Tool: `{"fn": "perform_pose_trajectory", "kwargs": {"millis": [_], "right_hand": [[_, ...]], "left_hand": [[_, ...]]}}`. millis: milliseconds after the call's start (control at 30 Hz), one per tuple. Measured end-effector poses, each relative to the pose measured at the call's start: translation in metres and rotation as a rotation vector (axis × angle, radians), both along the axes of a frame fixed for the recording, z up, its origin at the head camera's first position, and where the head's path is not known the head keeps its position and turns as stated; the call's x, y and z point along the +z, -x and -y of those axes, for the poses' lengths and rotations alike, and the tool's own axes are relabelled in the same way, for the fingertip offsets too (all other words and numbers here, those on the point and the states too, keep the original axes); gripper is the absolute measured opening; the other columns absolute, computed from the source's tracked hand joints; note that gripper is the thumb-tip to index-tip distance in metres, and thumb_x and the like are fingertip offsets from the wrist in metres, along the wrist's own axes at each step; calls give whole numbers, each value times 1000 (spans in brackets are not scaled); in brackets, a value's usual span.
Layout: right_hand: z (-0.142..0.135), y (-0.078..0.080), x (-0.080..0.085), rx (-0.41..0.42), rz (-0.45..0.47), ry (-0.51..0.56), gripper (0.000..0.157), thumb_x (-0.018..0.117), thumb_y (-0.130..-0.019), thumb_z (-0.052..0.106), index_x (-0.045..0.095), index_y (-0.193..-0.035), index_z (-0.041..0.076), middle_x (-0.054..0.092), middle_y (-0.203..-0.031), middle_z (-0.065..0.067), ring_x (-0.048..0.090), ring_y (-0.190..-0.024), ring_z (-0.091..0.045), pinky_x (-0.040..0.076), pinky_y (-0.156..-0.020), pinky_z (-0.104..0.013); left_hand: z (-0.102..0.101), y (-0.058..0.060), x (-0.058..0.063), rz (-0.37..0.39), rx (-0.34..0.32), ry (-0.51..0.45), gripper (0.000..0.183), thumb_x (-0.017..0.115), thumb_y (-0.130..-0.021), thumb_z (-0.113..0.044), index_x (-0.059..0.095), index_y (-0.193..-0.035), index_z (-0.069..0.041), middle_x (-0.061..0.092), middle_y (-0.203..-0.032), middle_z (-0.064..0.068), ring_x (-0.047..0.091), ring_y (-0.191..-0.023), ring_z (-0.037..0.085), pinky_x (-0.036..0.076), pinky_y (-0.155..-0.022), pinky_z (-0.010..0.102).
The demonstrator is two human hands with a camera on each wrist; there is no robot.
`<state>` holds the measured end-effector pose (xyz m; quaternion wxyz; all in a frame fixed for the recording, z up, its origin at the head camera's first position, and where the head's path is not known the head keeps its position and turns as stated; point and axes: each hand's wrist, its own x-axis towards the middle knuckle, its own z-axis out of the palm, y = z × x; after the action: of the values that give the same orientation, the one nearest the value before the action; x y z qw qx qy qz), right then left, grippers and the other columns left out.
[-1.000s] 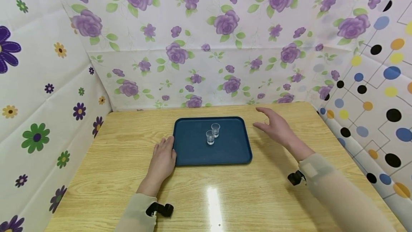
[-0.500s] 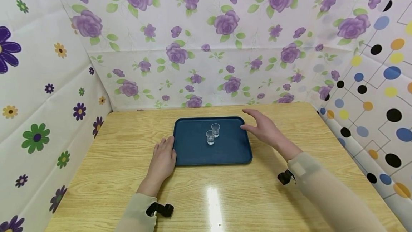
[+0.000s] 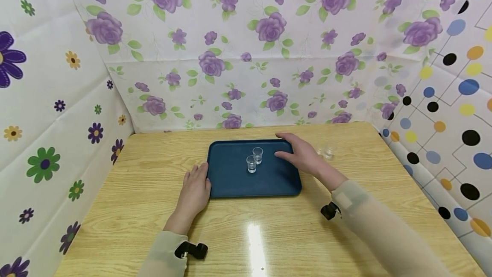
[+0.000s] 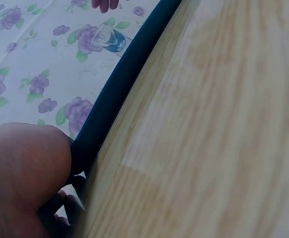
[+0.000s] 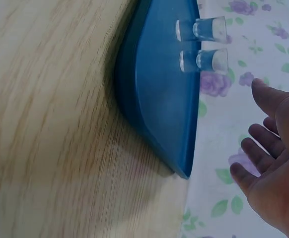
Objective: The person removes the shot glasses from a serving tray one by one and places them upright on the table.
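Observation:
A dark blue tray [image 3: 230,183] lies on the wooden table, seen edge-on in the left wrist view. Two small clear shot glasses [image 3: 251,164] stand upright on it, close together near the middle; the right wrist view shows both glasses [image 5: 211,60] sideways. My left hand [image 3: 194,189] rests against the tray's left rim, its thumb at the edge. Over the tray's right side hovers my right hand [image 3: 303,155], thumb and fingers spread apart and holding nothing. It is to the right of the two glasses and apart from them.
More clear glasses [image 3: 328,153] stand on the table right of the tray, partly behind my right hand. The wooden table [image 3: 153,157] meets a flowered cloth wall [image 3: 246,93] at the back. Patterned cloth walls close off both sides.
My right hand has moved left, from beside the tray to above its right part, uncovering glasses on the table behind it. My left hand, the tray and its two glasses have stayed put.

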<state>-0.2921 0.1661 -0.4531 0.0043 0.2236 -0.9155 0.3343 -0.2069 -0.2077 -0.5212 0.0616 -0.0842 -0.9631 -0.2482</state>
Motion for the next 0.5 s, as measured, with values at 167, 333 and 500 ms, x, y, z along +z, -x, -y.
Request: {"fn": "perform_pose_trajectory", "kwargs": {"millis": [167,333,500], "right_hand": [[11,1,-2,0,5,-12,71,77,-107,34,47,-168,12,49,-169,-13,46,-156,-37,41,-124,-57],[19,2,-3,17,-1,-15,70,77,-107,33,49,-167,11,51,-168,-13,48,-155,-36,42,-124,-56],[24,2,-5,34,9,-1,69,77,-107,31,49,-167,12,50,-168,-13,48,-154,-37,43,-123,-57]], "left_hand": [[-1,0,0,-6,5,-5,54,52,-114,-4,41,-166,8,44,-169,29,30,-161,50,17,-132,67],[-1,0,-1,-10,7,-2,54,52,-114,-4,41,-165,9,44,-169,28,31,-161,50,18,-132,67],[0,0,1,-13,2,1,54,51,-114,-3,41,-166,9,44,-169,29,31,-161,51,17,-132,68]]}}
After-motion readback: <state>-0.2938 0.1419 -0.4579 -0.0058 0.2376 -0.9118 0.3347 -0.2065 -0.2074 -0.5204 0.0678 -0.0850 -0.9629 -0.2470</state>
